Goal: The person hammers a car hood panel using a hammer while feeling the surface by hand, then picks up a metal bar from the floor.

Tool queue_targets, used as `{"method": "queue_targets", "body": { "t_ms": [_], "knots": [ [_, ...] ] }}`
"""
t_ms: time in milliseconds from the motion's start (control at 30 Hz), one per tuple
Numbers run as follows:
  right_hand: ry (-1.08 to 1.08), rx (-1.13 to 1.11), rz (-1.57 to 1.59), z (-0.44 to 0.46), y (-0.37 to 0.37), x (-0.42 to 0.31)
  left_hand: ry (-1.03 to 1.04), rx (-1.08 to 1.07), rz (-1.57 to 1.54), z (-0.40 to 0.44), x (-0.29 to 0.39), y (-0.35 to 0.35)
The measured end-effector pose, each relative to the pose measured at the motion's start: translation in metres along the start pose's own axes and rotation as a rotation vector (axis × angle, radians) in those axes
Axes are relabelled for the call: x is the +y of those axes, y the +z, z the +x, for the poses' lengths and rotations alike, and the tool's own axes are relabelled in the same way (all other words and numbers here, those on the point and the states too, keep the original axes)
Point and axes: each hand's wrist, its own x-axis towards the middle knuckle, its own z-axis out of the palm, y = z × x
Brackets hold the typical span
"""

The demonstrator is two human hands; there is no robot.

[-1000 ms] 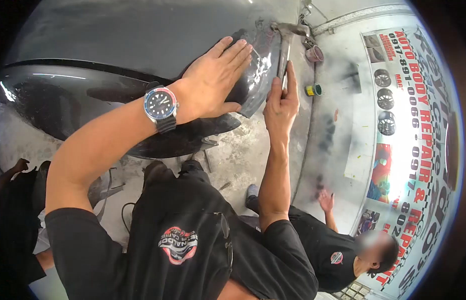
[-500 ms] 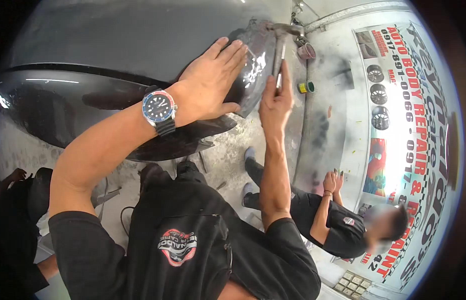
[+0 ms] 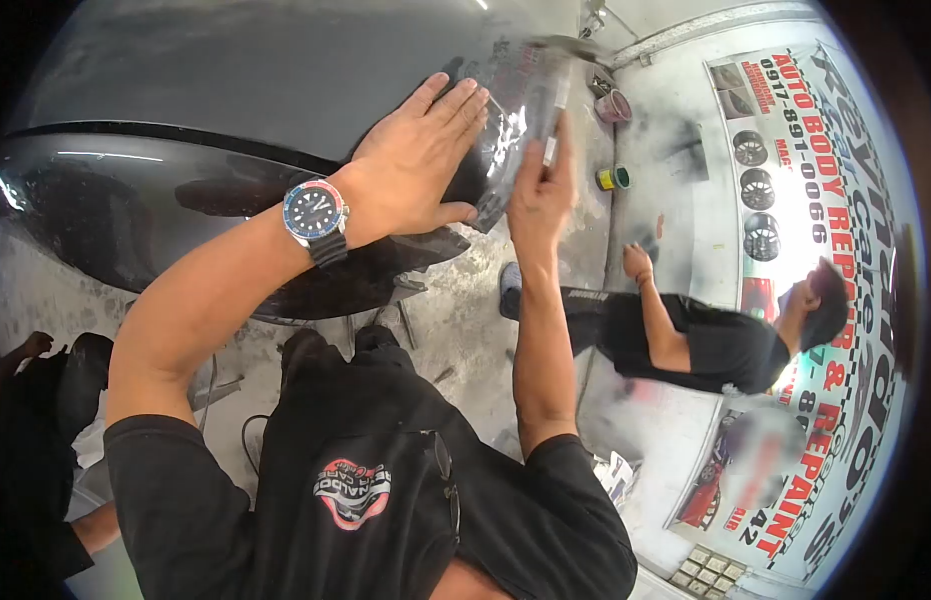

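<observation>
My left hand (image 3: pixel 416 165), a watch (image 3: pixel 316 213) on its wrist, lies flat on the dark grey car body panel (image 3: pixel 266 75) with its fingers stretched out. To the right of it, my right hand (image 3: pixel 543 205) is wrapped round the handle of a hammer (image 3: pixel 554 135). The hammer's head is smeared by motion, over the scuffed, shiny corner of the panel; I cannot tell whether it touches. Below my left hand, the dark bumper (image 3: pixel 136 195) has a ragged, broken end.
A person in black (image 3: pixel 676 335) stands at the right by a wall with a large banner (image 3: pixel 836 300). Another person (image 3: pixel 46 430) is at the lower left. A reddish bucket (image 3: pixel 613 106) and a green-rimmed can (image 3: pixel 614 178) stand on the floor past the car's corner.
The hammer and my right hand have shifted slightly left, and the hammer is now blurred. My left hand stays in place. The person at the right has moved up the view and turned.
</observation>
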Motion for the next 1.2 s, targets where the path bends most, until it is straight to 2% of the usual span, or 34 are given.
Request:
{"method": "queue_targets", "body": {
  "t_ms": [33, 67, 167, 267, 367, 500, 600, 700, 833, 933, 1033, 1200],
  "knots": [
    [-0.057, -0.067, -0.079, 0.001, 0.001, 0.003, -0.001, -0.009, 0.003, 0.000, 0.000, -0.001],
    [-0.014, -0.044, -0.020, 0.000, 0.002, 0.003, -0.005, -0.019, 0.007, 0.000, 0.000, -0.002],
    [-0.015, 0.116, 0.138, 0.002, 0.000, 0.001, -0.010, -0.009, -0.011, 0.000, 0.000, -0.001],
    [-0.044, -0.007, 0.045, 0.012, 0.001, 0.016, -0.015, -0.018, -0.010, 0.002, 0.000, 0.001],
    [0.096, -0.010, 0.157, 0.004, -0.019, 0.010, 0.004, 0.011, -0.044, 0.001, -0.003, 0.004],
    [0.193, 0.114, 0.278, -0.042, -0.043, 0.020, 0.050, -0.035, 0.010, 0.011, -0.003, -0.001],
    [0.375, 0.110, 0.368, -0.078, -0.055, 0.019, 0.103, -0.050, 0.053, 0.043, -0.007, 0.013],
    [0.467, 0.125, 0.455, -0.112, -0.053, 0.042, 0.134, -0.058, 0.114, 0.080, -0.004, 0.032],
    [0.582, 0.118, 0.497, -0.149, -0.056, 0.063, 0.099, -0.072, 0.200, 0.133, -0.001, 0.057],
    [0.580, 0.120, 0.549, -0.167, -0.051, 0.083, 0.059, -0.082, 0.232, 0.158, 0.001, 0.065],
    [0.545, 0.130, 0.497, -0.177, -0.048, 0.098, 0.110, -0.124, 0.252, 0.151, 0.005, 0.062],
    [0.542, 0.091, 0.448, -0.181, -0.056, 0.109, 0.244, -0.142, 0.168, 0.082, 0.017, 0.029]
  ]
}}
